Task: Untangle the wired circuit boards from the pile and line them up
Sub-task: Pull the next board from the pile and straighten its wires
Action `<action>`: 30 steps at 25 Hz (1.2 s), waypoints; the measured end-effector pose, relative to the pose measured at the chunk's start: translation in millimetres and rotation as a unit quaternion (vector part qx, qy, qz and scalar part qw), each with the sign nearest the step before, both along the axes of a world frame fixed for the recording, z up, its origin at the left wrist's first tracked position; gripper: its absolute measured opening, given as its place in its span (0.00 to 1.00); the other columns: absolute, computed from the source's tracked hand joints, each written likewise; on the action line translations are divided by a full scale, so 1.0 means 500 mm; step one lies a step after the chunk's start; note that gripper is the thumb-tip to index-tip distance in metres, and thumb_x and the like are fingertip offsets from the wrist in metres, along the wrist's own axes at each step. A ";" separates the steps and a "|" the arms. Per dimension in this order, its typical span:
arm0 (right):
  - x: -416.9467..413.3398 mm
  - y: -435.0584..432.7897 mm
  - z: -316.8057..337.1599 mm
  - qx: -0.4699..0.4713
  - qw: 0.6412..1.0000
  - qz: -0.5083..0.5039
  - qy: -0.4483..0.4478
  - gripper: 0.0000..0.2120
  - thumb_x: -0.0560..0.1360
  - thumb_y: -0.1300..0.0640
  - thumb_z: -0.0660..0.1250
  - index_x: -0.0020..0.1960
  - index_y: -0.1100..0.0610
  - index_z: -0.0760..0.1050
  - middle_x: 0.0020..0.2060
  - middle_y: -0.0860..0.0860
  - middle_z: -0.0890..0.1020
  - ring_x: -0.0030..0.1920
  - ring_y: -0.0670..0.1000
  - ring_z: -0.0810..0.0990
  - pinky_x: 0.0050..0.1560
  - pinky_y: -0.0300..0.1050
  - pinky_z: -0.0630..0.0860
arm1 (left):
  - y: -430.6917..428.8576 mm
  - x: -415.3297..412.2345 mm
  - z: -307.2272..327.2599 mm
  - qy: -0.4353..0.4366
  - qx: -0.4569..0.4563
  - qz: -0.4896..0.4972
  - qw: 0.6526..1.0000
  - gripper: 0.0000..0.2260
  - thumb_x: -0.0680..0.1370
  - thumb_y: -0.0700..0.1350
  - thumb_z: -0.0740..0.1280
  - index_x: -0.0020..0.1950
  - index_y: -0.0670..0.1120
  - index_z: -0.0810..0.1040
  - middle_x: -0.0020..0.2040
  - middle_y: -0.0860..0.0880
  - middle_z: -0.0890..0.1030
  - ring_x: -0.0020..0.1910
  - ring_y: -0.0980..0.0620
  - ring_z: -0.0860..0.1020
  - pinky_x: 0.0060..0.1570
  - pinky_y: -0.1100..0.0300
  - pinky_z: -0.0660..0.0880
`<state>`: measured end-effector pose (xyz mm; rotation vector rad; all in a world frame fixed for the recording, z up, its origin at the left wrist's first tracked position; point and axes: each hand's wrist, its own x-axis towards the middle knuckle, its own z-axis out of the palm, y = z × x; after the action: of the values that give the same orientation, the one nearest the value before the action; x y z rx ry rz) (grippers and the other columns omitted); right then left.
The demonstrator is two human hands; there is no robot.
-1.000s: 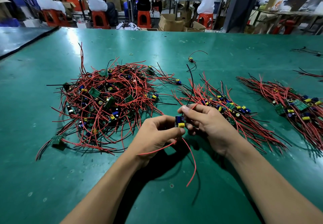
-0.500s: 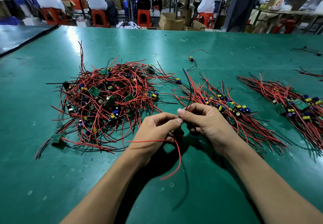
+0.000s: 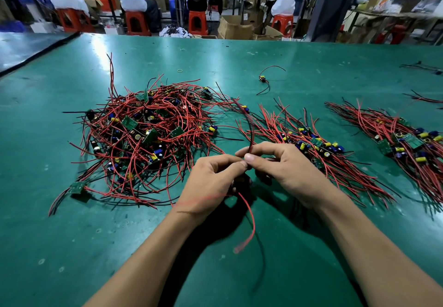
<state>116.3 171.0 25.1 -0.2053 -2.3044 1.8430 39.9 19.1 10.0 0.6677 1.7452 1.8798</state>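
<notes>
Green matting covers the long workbench [image 3: 72, 246] where a person's bare forearms reach in from the near edge and meet at the centre, wrists raised off the surface. The left hand [image 3: 211, 182] is turned knuckles-up with its fingers curled under, gripping a red wire [image 3: 251, 220] that drops out from beneath the palm and curves down towards the person. Its thumb and forefinger tips press against the thumb of the right hand [image 3: 290, 170], which angles in from the right. The right forefinger and thumb pinch a black wire [image 3: 251, 136] that rises up and away from the fingers. The circuit board these wires belong to is hidden inside the hands. Just left of the hands, a tangled pile [image 3: 143, 136] of red and black wires and small green boards lies on the mat, some boards carrying yellow and blue parts. Just right of the hands, one lined-up row [image 3: 316, 148] lies with its wires fanned in parallel, partly behind the right hand. A second row [image 3: 407, 141] lies further right, apart from the first. One lone wired board [image 3: 262, 78] sits beyond them, near a small rubber band [image 3: 180, 70]. At benches behind, seated workers face away on red stools [image 3: 135, 23], beside open cardboard boxes [image 3: 235, 29].
</notes>
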 end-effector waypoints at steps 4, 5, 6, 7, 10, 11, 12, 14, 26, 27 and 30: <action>-0.005 0.000 -0.009 -0.065 0.998 -0.018 0.016 0.10 0.71 0.53 0.74 0.48 0.58 0.85 0.35 0.50 0.80 0.30 0.45 0.73 0.31 0.36 0.70 | -0.003 -0.003 -0.001 -0.029 0.006 -0.036 0.999 0.11 0.78 0.37 0.66 0.39 0.43 0.85 0.32 0.43 0.82 0.32 0.47 0.79 0.33 0.61 0.75; -0.007 -0.003 -0.014 -0.086 0.996 -0.032 0.008 0.09 0.72 0.54 0.75 0.48 0.58 0.84 0.35 0.49 0.81 0.29 0.45 0.74 0.29 0.36 0.71 | -0.002 -0.004 -0.001 -0.037 0.008 -0.036 0.999 0.11 0.78 0.36 0.66 0.40 0.43 0.85 0.33 0.42 0.83 0.34 0.45 0.79 0.36 0.58 0.77; -0.010 -0.009 -0.020 -0.105 0.993 -0.048 0.000 0.06 0.72 0.55 0.75 0.47 0.57 0.84 0.34 0.49 0.81 0.28 0.46 0.75 0.26 0.37 0.72 | -0.002 -0.004 -0.001 -0.039 0.007 -0.030 0.999 0.10 0.78 0.36 0.66 0.41 0.41 0.85 0.34 0.41 0.83 0.34 0.44 0.80 0.40 0.53 0.78; -0.011 -0.015 -0.024 -0.119 0.991 -0.065 -0.005 0.03 0.73 0.56 0.75 0.46 0.55 0.84 0.33 0.48 0.81 0.26 0.46 0.75 0.24 0.38 0.72 | -0.001 -0.003 -0.001 -0.034 0.005 -0.023 0.999 0.09 0.78 0.36 0.66 0.41 0.40 0.85 0.34 0.41 0.83 0.34 0.44 0.80 0.41 0.51 0.78; -0.019 -0.029 -0.031 -0.131 0.984 -0.118 0.016 0.02 0.74 0.59 0.75 0.44 0.54 0.84 0.29 0.46 0.78 0.23 0.45 0.71 0.23 0.36 0.69 | -0.001 -0.001 0.001 0.007 -0.015 -0.010 1.000 0.09 0.77 0.36 0.66 0.39 0.39 0.83 0.33 0.42 0.82 0.31 0.49 0.77 0.34 0.58 0.74; -0.022 -0.030 -0.032 -0.123 0.982 -0.141 0.025 0.02 0.74 0.59 0.74 0.45 0.54 0.84 0.27 0.45 0.77 0.22 0.45 0.69 0.22 0.35 0.67 | -0.001 0.000 0.001 0.020 -0.025 -0.011 0.999 0.09 0.77 0.36 0.67 0.37 0.39 0.83 0.32 0.43 0.81 0.30 0.51 0.76 0.33 0.60 0.72; -0.025 -0.028 -0.033 -0.111 0.979 -0.168 0.032 0.01 0.74 0.59 0.74 0.45 0.53 0.84 0.24 0.46 0.75 0.20 0.45 0.67 0.22 0.35 0.66 | -0.001 0.001 0.002 0.028 -0.036 -0.016 0.999 0.10 0.76 0.36 0.67 0.36 0.40 0.83 0.31 0.45 0.81 0.29 0.51 0.75 0.32 0.61 0.70; -0.029 -0.021 -0.036 -0.102 0.969 -0.221 0.042 0.02 0.74 0.57 0.75 0.44 0.52 0.83 0.21 0.47 0.73 0.18 0.45 0.64 0.21 0.34 0.62 | -0.002 0.004 0.005 0.035 -0.055 -0.032 0.997 0.10 0.76 0.37 0.67 0.35 0.41 0.83 0.29 0.47 0.80 0.29 0.51 0.73 0.30 0.62 0.68; -0.031 0.007 -0.033 0.020 0.929 -0.347 0.125 0.06 0.73 0.56 0.77 0.41 0.54 0.80 0.31 0.45 0.81 0.23 0.46 0.72 0.27 0.41 0.71 | -0.007 -0.005 0.001 0.032 -0.056 -0.002 0.998 0.07 0.68 0.46 0.69 0.33 0.45 0.84 0.29 0.51 0.80 0.29 0.55 0.74 0.32 0.62 0.68; -0.030 0.007 -0.033 0.053 0.922 -0.360 0.132 0.06 0.72 0.55 0.77 0.41 0.53 0.80 0.32 0.45 0.81 0.24 0.47 0.73 0.28 0.44 0.73 | -0.007 -0.006 0.000 0.036 -0.063 -0.008 0.997 0.07 0.68 0.46 0.69 0.33 0.46 0.84 0.29 0.51 0.80 0.30 0.55 0.74 0.32 0.61 0.68; -0.026 0.015 -0.032 0.109 0.906 -0.381 0.151 0.08 0.72 0.53 0.77 0.40 0.49 0.78 0.33 0.47 0.81 0.27 0.51 0.76 0.34 0.47 0.75 | -0.009 -0.008 0.001 0.033 -0.075 -0.024 0.996 0.08 0.68 0.47 0.68 0.33 0.45 0.84 0.30 0.50 0.80 0.30 0.53 0.75 0.34 0.59 0.68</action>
<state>103.5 178.6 9.0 -0.6320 -1.8097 1.1237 35.7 14.6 10.5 0.7146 1.8729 1.6926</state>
